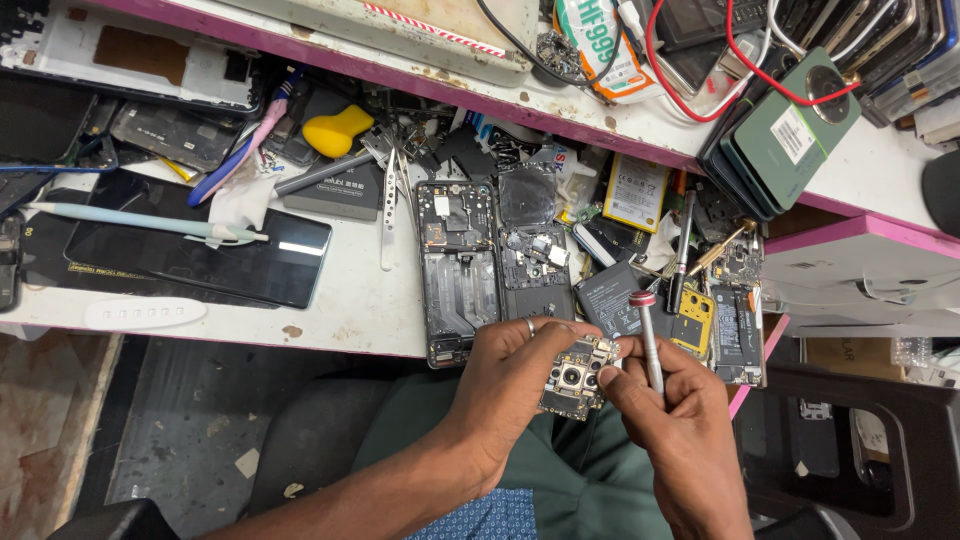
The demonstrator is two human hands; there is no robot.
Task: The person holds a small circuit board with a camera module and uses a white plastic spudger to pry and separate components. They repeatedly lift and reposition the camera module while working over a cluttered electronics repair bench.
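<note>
The white workbench point(340, 300) is crowded with phone parts, and an opened phone frame point(458, 270) lies flat near its front edge, close for reaching. The left hand point(510, 375) is curled around a small circuit board point(578, 375), holding it up over the lap. The right hand point(680, 410) grips a thin screwdriver point(648, 335), its tip probably at the board, though fingers hide it
</note>
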